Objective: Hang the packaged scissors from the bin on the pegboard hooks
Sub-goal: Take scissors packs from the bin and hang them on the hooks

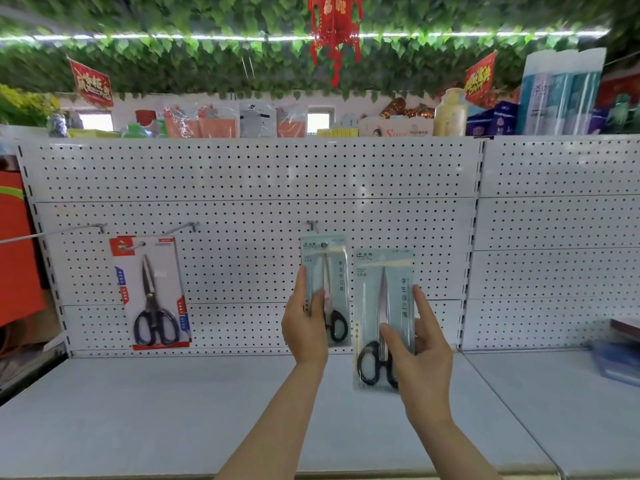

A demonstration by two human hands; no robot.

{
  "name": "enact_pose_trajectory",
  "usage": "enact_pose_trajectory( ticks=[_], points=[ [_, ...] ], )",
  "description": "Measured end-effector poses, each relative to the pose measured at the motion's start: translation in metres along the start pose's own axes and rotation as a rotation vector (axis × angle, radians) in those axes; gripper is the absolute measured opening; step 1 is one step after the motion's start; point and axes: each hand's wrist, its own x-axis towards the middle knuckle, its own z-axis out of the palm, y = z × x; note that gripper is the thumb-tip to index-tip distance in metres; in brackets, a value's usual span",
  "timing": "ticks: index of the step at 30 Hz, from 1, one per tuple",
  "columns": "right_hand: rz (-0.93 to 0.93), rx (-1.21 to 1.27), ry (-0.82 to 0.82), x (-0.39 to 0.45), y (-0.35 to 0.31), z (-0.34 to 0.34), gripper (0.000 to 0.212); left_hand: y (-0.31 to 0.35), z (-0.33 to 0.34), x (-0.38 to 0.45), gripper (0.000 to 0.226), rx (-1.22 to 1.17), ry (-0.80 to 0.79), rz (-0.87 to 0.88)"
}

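far-left hook: a long bare wire peg jutted from the white pegboard, nothing on it.
red pack: a red-and-white card with dark-handled scissors hung from the second hook, blades up, its lower edge just above the shelf.
left hand: it was closed on the left side of a pale blue pack, thumb across the front, the other fingers behind; the pack stood upright, its top hole at the tip of the third hook; whether the hole was on the peg could not be told.
right hand: it gripped a second pale blue pack by its lower right part, thumb over the front near the black handles, fingers along the right edge; this pack was held in the air just right of the first, slightly lower, touching no hook.
shelf: pale grey and flat below both forearms.
top ledge: assorted goods stood above the board, under green leaf trim and a red hanging ornament.
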Motion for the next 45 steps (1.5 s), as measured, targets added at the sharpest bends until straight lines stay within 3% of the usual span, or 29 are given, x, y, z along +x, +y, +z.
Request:
enact_pose_trajectory(
  ticks=[4, 8, 11, 14, 27, 38, 42, 45],
  points=[
    [0.008, 0.001, -0.024, 0.003, 0.008, 0.010, 0.075, -0.002, -0.009, 0.009, 0.048, 0.167, -0.019, 0.047],
    [0.012, 0.020, -0.050, 0.009, 0.011, 0.027, 0.073, 0.014, -0.022, 0.019, 0.041, 0.140, 0.013, 0.107],
    [-0.004, 0.035, -0.082, 0.017, 0.010, 0.046, 0.071, 0.041, -0.032, 0.028, 0.048, -0.008, -0.117, 0.239],
    [0.001, 0.066, -0.105, 0.024, 0.015, 0.065, 0.071, 0.060, -0.033, 0.039, 0.061, 0.049, -0.251, 0.278],
    [0.046, 0.056, -0.030, 0.036, 0.040, 0.096, 0.064, 0.040, -0.025, 0.067, 0.069, 0.308, -0.313, 0.258],
    [-0.143, -0.285, -0.036, 0.053, 0.060, 0.086, 0.052, 0.031, -0.029, 0.074, 0.068, 0.477, -0.347, 0.362],
    [-0.272, -0.484, -0.009, 0.056, 0.055, 0.064, 0.051, 0.034, -0.037, 0.068, 0.070, 0.513, -0.354, 0.465],
    [-0.485, -0.683, 0.105, 0.057, 0.041, 0.039, 0.047, 0.042, -0.042, 0.058, 0.072, 0.552, -0.310, 0.680]
  ],
)
